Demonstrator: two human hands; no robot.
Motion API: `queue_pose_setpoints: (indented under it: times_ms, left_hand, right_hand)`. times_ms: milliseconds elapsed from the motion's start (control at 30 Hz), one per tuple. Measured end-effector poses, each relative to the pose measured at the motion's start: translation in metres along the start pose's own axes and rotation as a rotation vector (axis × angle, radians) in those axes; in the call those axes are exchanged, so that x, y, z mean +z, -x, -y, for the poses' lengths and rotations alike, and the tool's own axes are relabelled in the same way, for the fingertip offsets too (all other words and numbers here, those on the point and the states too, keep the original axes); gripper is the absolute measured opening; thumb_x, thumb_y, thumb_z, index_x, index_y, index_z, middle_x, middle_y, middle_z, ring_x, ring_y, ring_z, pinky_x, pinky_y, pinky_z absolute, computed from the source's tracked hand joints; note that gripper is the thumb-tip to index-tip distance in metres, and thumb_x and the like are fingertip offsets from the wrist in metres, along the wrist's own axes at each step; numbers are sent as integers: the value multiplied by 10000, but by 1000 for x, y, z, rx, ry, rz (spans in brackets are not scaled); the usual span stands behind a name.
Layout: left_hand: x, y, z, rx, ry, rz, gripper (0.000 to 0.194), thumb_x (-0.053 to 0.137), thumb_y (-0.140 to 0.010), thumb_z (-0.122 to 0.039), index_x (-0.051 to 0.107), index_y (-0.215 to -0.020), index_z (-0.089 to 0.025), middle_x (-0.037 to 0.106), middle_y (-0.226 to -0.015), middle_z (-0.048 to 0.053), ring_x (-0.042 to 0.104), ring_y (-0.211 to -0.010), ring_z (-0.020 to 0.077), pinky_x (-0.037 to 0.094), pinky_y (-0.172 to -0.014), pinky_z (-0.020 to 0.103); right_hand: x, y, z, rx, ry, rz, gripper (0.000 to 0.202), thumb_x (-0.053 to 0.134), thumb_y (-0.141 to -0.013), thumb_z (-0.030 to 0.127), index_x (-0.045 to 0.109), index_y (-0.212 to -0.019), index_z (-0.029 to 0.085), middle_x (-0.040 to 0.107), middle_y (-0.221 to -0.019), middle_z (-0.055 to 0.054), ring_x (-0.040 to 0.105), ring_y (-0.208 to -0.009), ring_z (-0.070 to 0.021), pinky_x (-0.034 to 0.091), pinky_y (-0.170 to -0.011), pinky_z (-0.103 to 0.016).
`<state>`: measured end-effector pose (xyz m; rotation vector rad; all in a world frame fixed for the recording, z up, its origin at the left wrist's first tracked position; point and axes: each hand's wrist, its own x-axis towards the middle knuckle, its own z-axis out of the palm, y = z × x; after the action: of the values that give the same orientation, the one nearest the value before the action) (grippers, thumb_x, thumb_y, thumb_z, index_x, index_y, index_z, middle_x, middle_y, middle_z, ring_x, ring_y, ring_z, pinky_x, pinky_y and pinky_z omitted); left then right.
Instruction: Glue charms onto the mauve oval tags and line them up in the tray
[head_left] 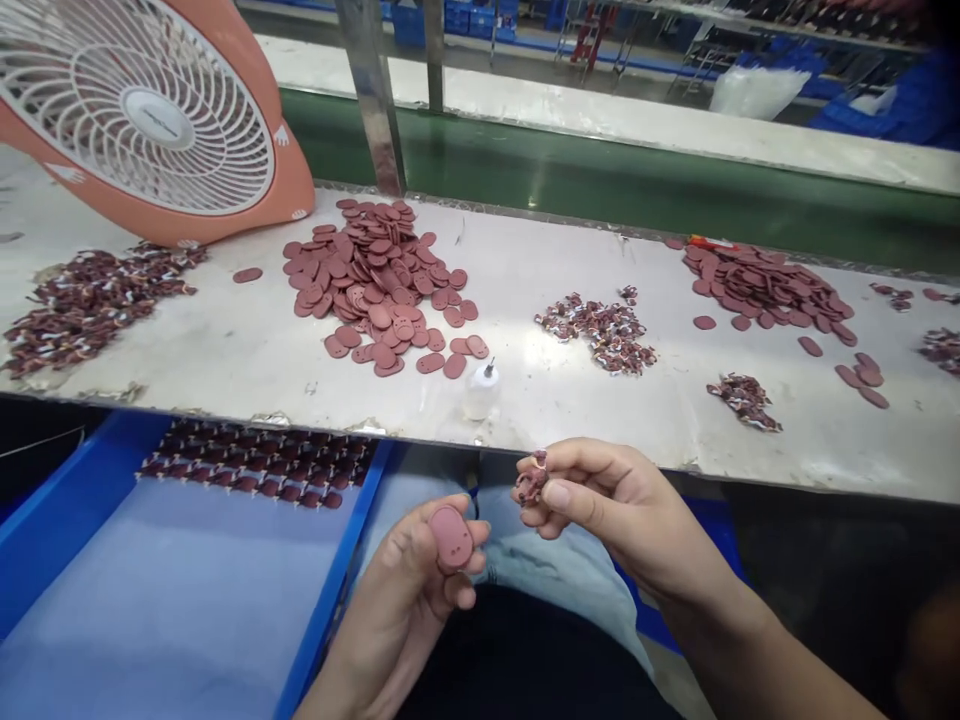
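Note:
Between the thumb and fingers of my left hand (420,570) is a flat maroon oval piece (451,537) with small holes near its lower end. My right hand (600,500) pinches a small bundle of maroon cord (532,483), just right of and a little above the oval piece; the two do not touch. Both hands are over my lap, in front of the bench edge. On the bench beyond them stands a small white bottle (481,392) with a thin metal tip. A large heap of maroon oval pieces (375,270) lies behind it, and a pile of small cord bundles (600,335) to its right.
An orange fan (292,175) stands at the left, behind another cord pile (90,310). More ovals (765,285) and cord bundles (746,402) lie at the right. Below the bench at left, a blue tray (187,590) holds rows of maroon ovals with cords. A metal post (375,100) rises behind.

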<state>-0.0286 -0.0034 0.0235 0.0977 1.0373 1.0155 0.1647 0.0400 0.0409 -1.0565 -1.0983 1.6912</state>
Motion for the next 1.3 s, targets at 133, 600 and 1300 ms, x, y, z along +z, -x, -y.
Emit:
queue_pose_setpoints:
  times_ms: [133, 600, 1300]
  left_hand:
    - [-6, -1, 4, -22, -19, 108, 435, 868, -606, -510, 776, -872, -179, 715, -720, 39, 638, -591, 107, 510, -521, 165]
    - [-17, -3, 5, -9, -62, 257, 422, 813, -669, -554, 716, -658, -144, 653, -656, 25, 602, -561, 91, 505, -549, 169]
    - [-20, -8, 11, -97, 18, 212, 400, 816, -680, -531, 726, -736, -146, 642, -622, -7, 575, -508, 57, 486, -501, 139]
  right_hand:
    - [8, 5, 8, -64, 225, 74, 102, 738, -862, 251, 736, -964, 259, 754, -935, -15, 725, -829, -140, 597, -740, -226]
    - [21, 0, 21, -295, 721, 315, 150, 692, -904, 182, 714, -1017, 278, 716, -809, 31, 654, -717, -106, 524, -670, -219]
    - [25, -9, 22, -229, 741, 410, 101, 674, -906, 182, 724, -932, 266, 735, -794, 26, 678, -684, -113, 534, -636, -222]
